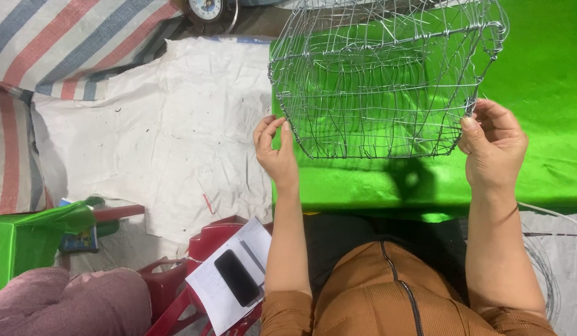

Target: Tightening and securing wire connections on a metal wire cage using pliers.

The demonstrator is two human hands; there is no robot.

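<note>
A silver wire basket (381, 74) hangs tilted over a bright green cloth (543, 81), its mesh open toward me. My left hand (276, 152) grips the basket's lower left corner, fingers curled on the wire. At the lower right corner, my right hand (493, 144) pinches the rim wire between thumb and fingers. Both forearms reach up from brown sleeves at the bottom of the view.
A white woven sheet (170, 130) covers the floor at left, with a striped cloth (70, 43) beyond it. A red plastic stool (204, 246) carries papers and a black phone (237, 277). Loose wire coils (543, 274) lie at right. A green bag (27, 233) sits at far left.
</note>
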